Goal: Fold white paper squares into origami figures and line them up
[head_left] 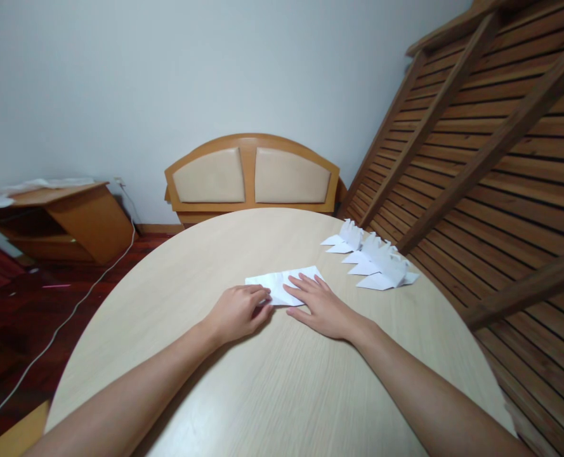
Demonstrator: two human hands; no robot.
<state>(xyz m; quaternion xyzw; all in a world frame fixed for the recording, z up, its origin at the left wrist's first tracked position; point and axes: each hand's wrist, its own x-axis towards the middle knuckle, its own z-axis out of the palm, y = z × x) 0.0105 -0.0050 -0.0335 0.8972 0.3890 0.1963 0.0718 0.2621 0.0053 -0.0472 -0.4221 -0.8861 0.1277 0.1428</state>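
Observation:
A folded sheet of white paper (278, 284) lies flat on the round, pale wood-grain table (205, 254). My left hand (242, 311) is at the paper's left near edge, fingers curled together with the tips on that edge. Across the right part of the paper, my right hand (320, 304) rests flat, its fingers spread and the thumb on the table just below the near edge. Several folded white paper birds (384, 266) stand close together at the table's right far side, apart from both hands.
Leaning wooden slats (453, 184) rise close along the table's right side. Behind the table stands a padded headboard (250, 171) against the wall. To the left are a wooden desk (89, 219) and a white cable (79, 304) across the dark red floor.

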